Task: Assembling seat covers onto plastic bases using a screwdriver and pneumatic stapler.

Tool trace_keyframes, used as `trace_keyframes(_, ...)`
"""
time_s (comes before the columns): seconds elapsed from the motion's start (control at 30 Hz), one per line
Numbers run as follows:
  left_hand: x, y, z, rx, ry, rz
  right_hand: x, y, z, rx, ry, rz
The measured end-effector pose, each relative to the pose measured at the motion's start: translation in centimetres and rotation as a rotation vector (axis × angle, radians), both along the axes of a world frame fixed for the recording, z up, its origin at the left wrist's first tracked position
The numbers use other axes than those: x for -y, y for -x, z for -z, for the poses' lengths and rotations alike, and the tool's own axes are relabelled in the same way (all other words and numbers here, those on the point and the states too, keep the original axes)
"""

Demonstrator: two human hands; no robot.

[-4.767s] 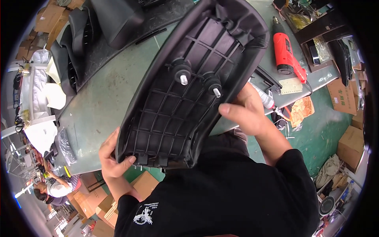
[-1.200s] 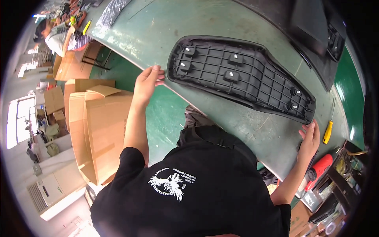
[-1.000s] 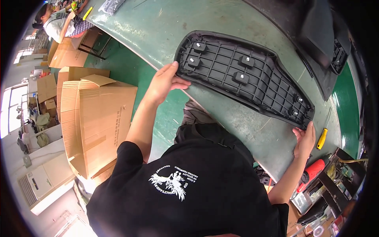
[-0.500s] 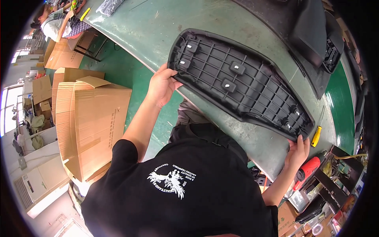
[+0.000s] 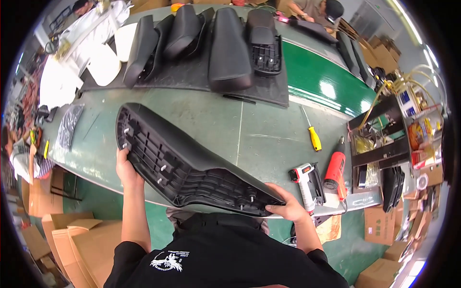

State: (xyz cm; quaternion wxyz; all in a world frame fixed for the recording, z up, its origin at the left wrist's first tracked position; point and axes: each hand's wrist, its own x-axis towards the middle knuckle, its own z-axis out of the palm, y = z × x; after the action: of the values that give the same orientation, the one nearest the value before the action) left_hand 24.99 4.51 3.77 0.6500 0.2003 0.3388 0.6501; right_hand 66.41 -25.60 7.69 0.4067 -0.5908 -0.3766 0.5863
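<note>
A long black padded seat (image 5: 185, 161) is held up over the near edge of the green worktable (image 5: 206, 113). It is tilted so that its ribbed plastic underside, with several metal studs, faces me and its smooth cover faces away. My left hand (image 5: 128, 172) grips the wide end at the left, fingers partly hidden behind the rim. At the narrow right end, my right hand (image 5: 288, 204) is closed on the edge, thumb on the underside. Right of the seat lie a white and black staple gun (image 5: 305, 185), a red heat gun (image 5: 336, 168) and a yellow-handled screwdriver (image 5: 314, 138).
Several similar seats (image 5: 230, 53) stand on a dark mat (image 5: 192, 84) along the far side. A black shelf rack (image 5: 379, 158) with hoses and small items stands at the right. Cardboard boxes (image 5: 96, 249) are at lower left. A co-worker (image 5: 312, 9) sits at the back right.
My view has swung right and up, bringing the far seats and tools into sight. The seat has tipped so more of its cover shows; both hands still hold its ends.
</note>
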Motion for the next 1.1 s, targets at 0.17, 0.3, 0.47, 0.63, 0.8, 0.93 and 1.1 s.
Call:
trace_keyframes(0.17,-2.3,-7.7,-7.6,-0.135,-0.157,0.100,2.9,1.2,4.2,-0.186,-0.007,0.175)
trace_keyframes(0.3,-2.0,-12.0,-9.1,-0.091,-0.370,0.333,1.5,2.6,3.9,-0.494,-0.113,0.269)
trace_keyframes(0.47,0.7,-12.5,-5.9,-0.568,-0.593,0.788,-5.3,3.1,-0.8,-0.577,-0.324,0.283)
trace_keyframes(0.63,5.6,-9.0,1.2,-1.275,-1.018,0.592,-16.2,1.0,-5.9,-0.521,-0.432,0.337)
trace_keyframes(0.8,9.2,-6.2,5.1,-1.531,-1.065,0.338,-28.3,-1.7,-8.2,-0.528,-0.554,0.394)
trace_keyframes(0.93,8.8,-6.4,5.6,-1.442,-1.041,0.249,-37.1,-2.6,-8.5,-0.724,-0.532,0.515)
trace_keyframes(1.1,8.4,-6.3,5.9,-1.424,-1.037,0.254,-42.6,-3.4,-8.2,-0.698,-0.497,0.670)
